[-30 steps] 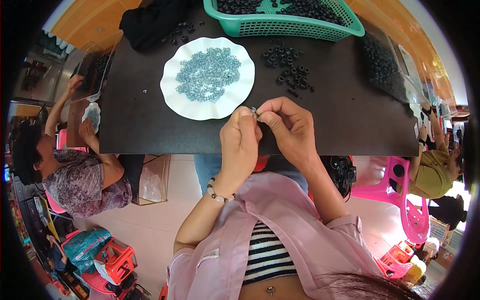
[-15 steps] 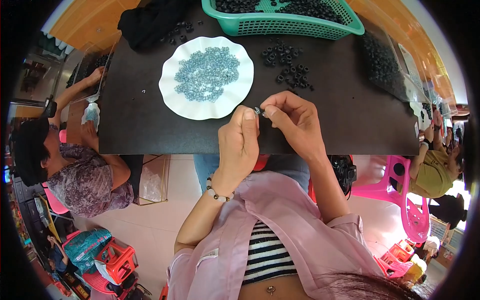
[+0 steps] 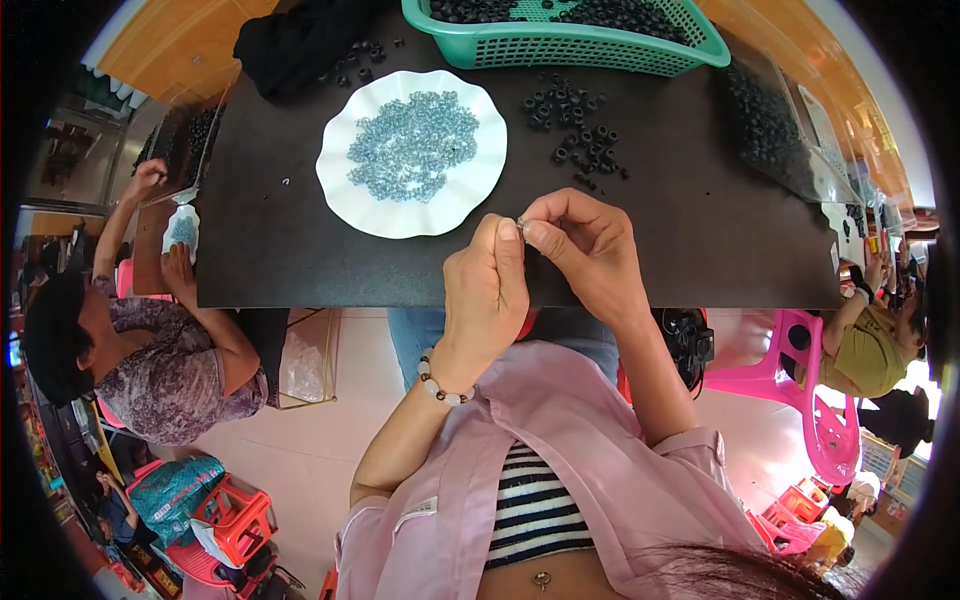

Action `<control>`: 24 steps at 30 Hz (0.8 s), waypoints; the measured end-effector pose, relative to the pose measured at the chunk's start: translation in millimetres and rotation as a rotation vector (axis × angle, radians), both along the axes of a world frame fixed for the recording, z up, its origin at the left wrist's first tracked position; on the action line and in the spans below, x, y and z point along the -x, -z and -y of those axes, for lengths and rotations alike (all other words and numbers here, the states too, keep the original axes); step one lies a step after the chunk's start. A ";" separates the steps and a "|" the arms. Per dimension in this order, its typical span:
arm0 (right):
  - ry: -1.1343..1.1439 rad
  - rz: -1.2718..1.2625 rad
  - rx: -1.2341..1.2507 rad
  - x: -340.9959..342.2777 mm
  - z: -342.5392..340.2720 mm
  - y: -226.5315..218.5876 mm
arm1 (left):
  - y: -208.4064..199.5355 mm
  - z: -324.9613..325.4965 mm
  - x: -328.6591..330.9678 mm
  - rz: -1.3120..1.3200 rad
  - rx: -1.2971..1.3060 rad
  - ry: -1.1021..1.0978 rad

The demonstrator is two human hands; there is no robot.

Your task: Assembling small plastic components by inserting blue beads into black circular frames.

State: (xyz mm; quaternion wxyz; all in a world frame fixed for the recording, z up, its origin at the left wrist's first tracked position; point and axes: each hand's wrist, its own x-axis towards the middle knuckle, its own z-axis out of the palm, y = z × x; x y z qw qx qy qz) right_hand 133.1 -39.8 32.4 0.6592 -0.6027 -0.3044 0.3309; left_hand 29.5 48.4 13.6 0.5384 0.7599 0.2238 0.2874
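My left hand (image 3: 488, 280) and my right hand (image 3: 590, 250) meet above the dark table's near edge, fingertips almost touching. Thumb and bent forefinger of the right pinch a tiny clear piece (image 3: 522, 225) in the gap between the hands. The left is closed, its thumb pressed on the curled forefinger; whatever it grips is hidden. Just beyond them lies a white wavy-edged plate (image 3: 340, 200), heaped with small clear bluish plastic pieces (image 3: 412, 145). Several short black ring-like parts (image 3: 590, 150) are scattered to its right on the tabletop.
At the back stands a green plastic basket (image 3: 580, 48) of black parts, with a black cloth (image 3: 290, 50) to its left. A clear bin (image 3: 770, 130) of black parts sits on the right. Other people work at left (image 3: 160, 350) and right (image 3: 870, 340).
My fingertips have come closer together, and the piece showing between them is now mostly covered. My left hand has shifted slightly right. The left co-worker's far hand has moved away from the bin.
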 end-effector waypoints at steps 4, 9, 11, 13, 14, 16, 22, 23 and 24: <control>0.018 0.022 -0.020 -0.7 0.2 1.9 | 3.4 0.4 1.9 0.014 0.394 0.059; -0.052 0.208 0.260 -12.4 -4.7 -2.2 | 4.7 -5.7 -2.3 -0.089 0.474 0.059; -0.057 0.227 0.281 -14.5 -7.5 -2.4 | 5.7 -9.2 -5.4 -0.131 0.465 0.054; -0.060 0.246 0.302 -15.5 -10.2 -2.4 | 6.1 -14.9 -5.8 -0.181 0.548 0.105; -0.036 0.433 0.349 -15.9 -11.3 -1.3 | 3.3 -19.9 -6.3 -0.178 0.546 0.107; -0.012 0.620 0.394 -14.1 -13.2 1.9 | -5.8 -28.5 -6.3 -0.291 0.884 0.192; 0.178 1.016 0.416 -9.8 -14.1 10.7 | -7.9 -28.8 -7.3 -0.350 0.898 0.215; 0.186 1.024 0.402 -10.5 -12.9 11.6 | -10.1 -29.4 -7.9 -0.350 0.898 0.213; 0.193 1.032 0.389 -11.2 -11.7 12.1 | -14.2 -30.1 -8.6 -0.353 0.918 0.199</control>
